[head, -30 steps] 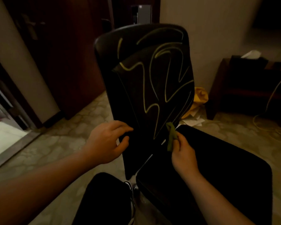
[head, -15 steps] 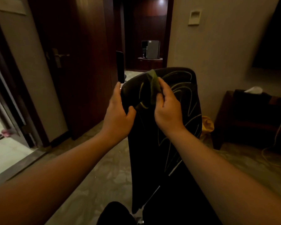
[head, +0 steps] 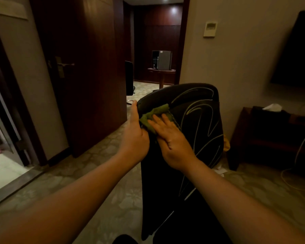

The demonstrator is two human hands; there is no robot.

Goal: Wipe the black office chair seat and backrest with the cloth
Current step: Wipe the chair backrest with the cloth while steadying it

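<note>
The soft, limp green cloth (head: pixel 155 114) lay pressed flat under the open right hand (head: pixel 173 143) on the upright black chair backrest (head: pixel 201 124). The left hand (head: pixel 135 136) gripped the backrest's stiff edge, steadying it.

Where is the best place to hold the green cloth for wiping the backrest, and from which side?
Judging by its pose, press the green cloth flat from the front with an open palm, as the right hand does: it lies spread on the backrest face near the top edge. The left hand steadies the backrest's side edge.
</note>
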